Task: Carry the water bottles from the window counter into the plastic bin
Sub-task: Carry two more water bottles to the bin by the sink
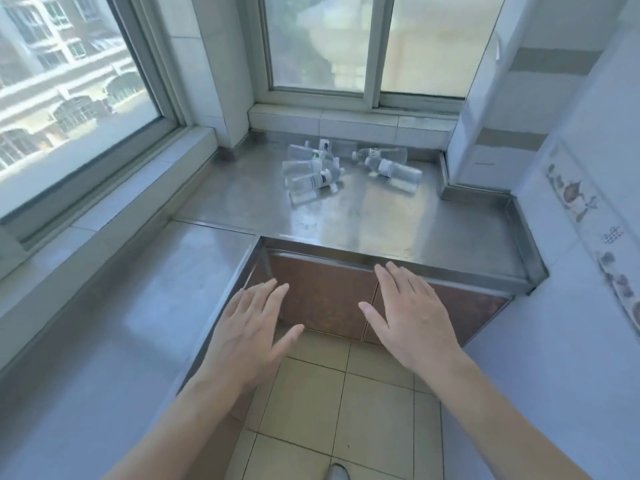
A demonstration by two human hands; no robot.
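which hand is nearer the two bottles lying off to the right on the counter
Right. The right hand hovers open almost directly below the two bottles; the left hand is farther away, below and left.

Only 1 view is given, taken from the person's head and aimed forward and down. The steel counter under the window is seen from above, across a strip of tiled floor, with the water bottles lying well ahead. The left hand and right hand are seen nearest, stretched forward and flat. Straight edges are bent by the wide lens.
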